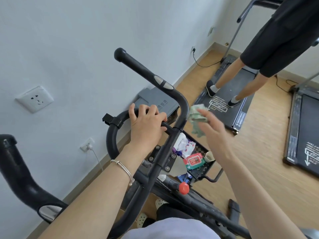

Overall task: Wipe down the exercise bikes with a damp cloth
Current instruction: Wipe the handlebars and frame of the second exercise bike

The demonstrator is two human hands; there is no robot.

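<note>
A black exercise-bike handlebar (138, 66) is gripped by the left hand (146, 123). A bunched green cloth (196, 116), pinched in the right hand (214, 135), is held just beside the bar. It is best wrapped round the tube and drawn along.

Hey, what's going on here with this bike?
Someone is wiping down an exercise bike. Their left hand grips the curved middle of the handlebar, while the right hand holds a crumpled green cloth just beside the bar's right bend; contact is unclear. Another person stands on a treadmill behind.
</note>
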